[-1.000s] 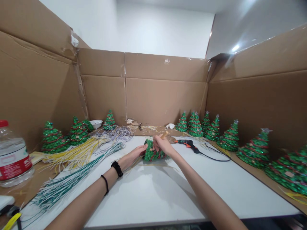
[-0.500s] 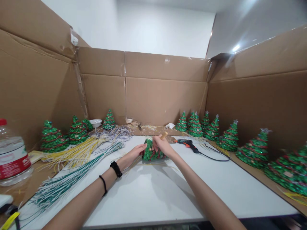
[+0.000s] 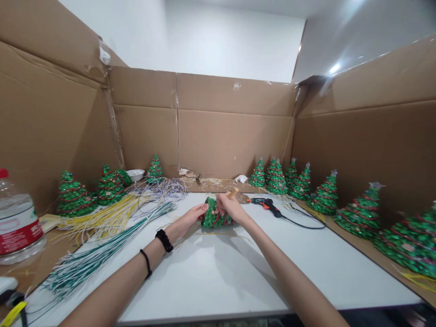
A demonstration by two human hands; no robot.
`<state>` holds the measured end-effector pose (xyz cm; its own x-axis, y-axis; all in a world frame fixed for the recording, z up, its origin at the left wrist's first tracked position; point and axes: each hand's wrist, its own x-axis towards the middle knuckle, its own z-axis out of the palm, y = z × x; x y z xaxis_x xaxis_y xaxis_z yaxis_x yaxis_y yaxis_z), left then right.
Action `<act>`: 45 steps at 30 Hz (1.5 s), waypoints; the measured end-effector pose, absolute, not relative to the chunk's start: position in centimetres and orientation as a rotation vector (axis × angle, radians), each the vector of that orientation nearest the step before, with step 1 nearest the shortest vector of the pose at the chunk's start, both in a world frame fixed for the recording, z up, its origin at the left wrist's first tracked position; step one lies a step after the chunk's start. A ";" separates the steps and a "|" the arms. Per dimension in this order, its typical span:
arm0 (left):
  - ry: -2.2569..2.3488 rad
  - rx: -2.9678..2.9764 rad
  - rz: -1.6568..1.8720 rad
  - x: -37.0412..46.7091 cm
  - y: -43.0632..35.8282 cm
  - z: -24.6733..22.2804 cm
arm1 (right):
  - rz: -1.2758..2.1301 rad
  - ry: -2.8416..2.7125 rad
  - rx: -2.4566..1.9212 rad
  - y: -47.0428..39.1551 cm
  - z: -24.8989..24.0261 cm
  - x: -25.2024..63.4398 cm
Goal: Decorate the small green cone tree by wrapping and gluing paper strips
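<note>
A small green tree with red trim lies tilted on its side between my hands, over the white tabletop. My left hand grips its left end, thumb on top. Closed around a wooden-handled tool, my right hand presses against the upper side of the tree; the tool's tip is hidden by the fingers. Thin pale strands stick out around the tree.
Green, yellow and purple strands spread over the left side. A glue gun with a black cord lies right of my hands. Decorated trees line both sides. A bottle stands far left; cardboard walls surround the table.
</note>
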<state>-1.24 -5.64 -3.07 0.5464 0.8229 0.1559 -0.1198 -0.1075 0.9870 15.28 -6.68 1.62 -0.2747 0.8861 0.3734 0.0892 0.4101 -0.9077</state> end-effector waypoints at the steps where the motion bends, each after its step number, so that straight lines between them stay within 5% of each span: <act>1: 0.645 1.467 0.898 -1.2 -5.7 -3.0 | 0.997 -1.668 -0.865 -6.7 1.7 15.3; 45: 0.658 1.489 0.903 -1.0 -6.2 -2.9 | 0.902 -1.606 -1.007 -7.5 1.6 14.8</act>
<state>-1.00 -6.16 -2.94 0.5368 0.8284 0.1603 -0.1011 -0.1254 0.9869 14.75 -7.49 1.61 -0.1578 0.9232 0.3505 0.1813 0.3760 -0.9087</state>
